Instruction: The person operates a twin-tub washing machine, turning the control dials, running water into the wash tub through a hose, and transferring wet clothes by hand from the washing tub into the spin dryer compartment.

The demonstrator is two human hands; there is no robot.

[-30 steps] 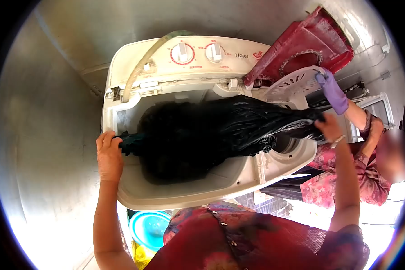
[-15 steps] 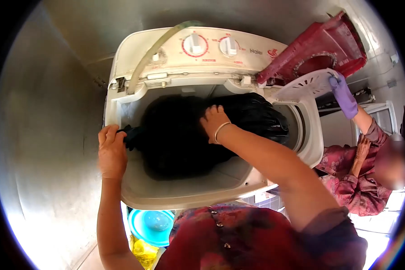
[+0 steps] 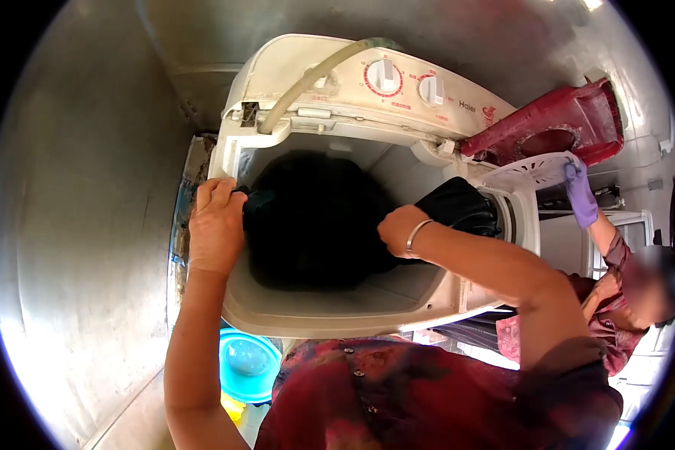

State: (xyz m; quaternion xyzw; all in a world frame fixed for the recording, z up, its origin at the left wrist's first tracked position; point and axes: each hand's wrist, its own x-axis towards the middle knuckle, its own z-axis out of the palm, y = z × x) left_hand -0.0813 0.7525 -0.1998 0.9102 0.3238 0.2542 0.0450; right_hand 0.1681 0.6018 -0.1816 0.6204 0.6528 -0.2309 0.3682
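Observation:
A black piece of laundry (image 3: 315,225) fills much of the washing machine's wash tub (image 3: 337,304). Its shinier right part (image 3: 461,206) reaches over the divider toward the spin side. At the tub's left rim, my left hand (image 3: 217,225) is closed on a dark end of the cloth. My right hand (image 3: 402,231), with a bracelet at the wrist, is curled into a fist on the black laundry near the right side of the tub. Folds and my fingers hide the exact grip.
Behind the tub rises the control panel (image 3: 469,101), with a hose (image 3: 315,75) draped over it. A red lid (image 3: 555,127) stands raised at right. Another person's purple-gloved hand (image 3: 580,191) holds the white inner cover (image 3: 529,172). A blue basin (image 3: 247,375) sits below.
My right hand has gone from spread on the black laundry to closed on it, slightly nearer me. The laundry's right part has narrowed, baring more back wall. The view has shifted.

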